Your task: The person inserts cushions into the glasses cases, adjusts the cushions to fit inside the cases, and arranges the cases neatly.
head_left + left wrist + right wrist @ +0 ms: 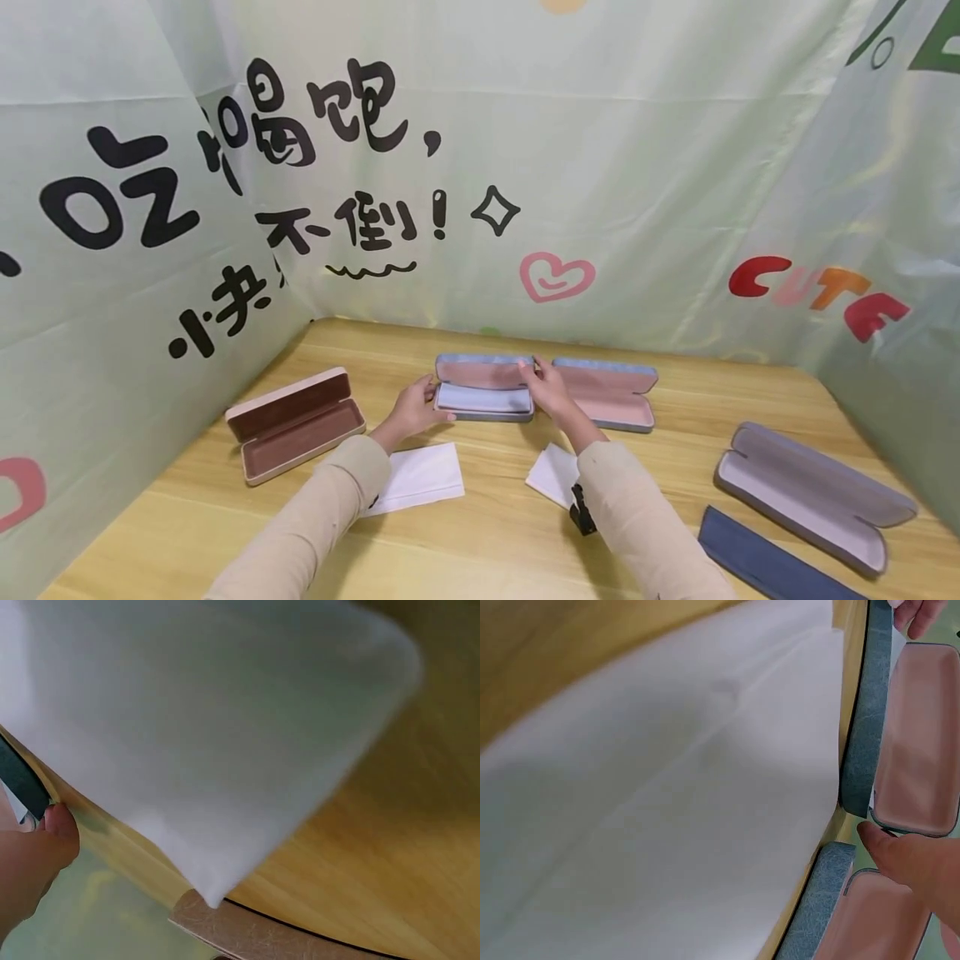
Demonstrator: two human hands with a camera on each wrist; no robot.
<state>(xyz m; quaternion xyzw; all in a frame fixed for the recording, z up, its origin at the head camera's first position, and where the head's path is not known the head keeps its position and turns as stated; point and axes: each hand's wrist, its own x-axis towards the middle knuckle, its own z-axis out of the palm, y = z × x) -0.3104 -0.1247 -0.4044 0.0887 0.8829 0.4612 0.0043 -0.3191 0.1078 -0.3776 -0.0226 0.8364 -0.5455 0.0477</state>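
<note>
A blue glasses case (pixel 483 416) with a pink lining stands open at the table's back middle. A folded pale-blue cloth (pixel 483 398) lies in its base. My left hand (pixel 411 410) grips the case's left end, thumb along the front lower edge; the left wrist view catches only part of that hand (pixel 34 859) at the case's corner. At the other end, my right hand (pixel 551 390) pinches the raised lid (pixel 487 372) near its right edge. From the right wrist, the front wall (pixel 866 712) and pink lid lining (pixel 919 742) show.
A second blue case (pixel 611 408) stands open close by on the right. An open brown-lined case (pixel 303 437) is at left, a grey one (pixel 810 508) at right. White cloths (pixel 423 479) (pixel 553 475) lie under the forearms, a dark-blue pouch (pixel 765 554) front right.
</note>
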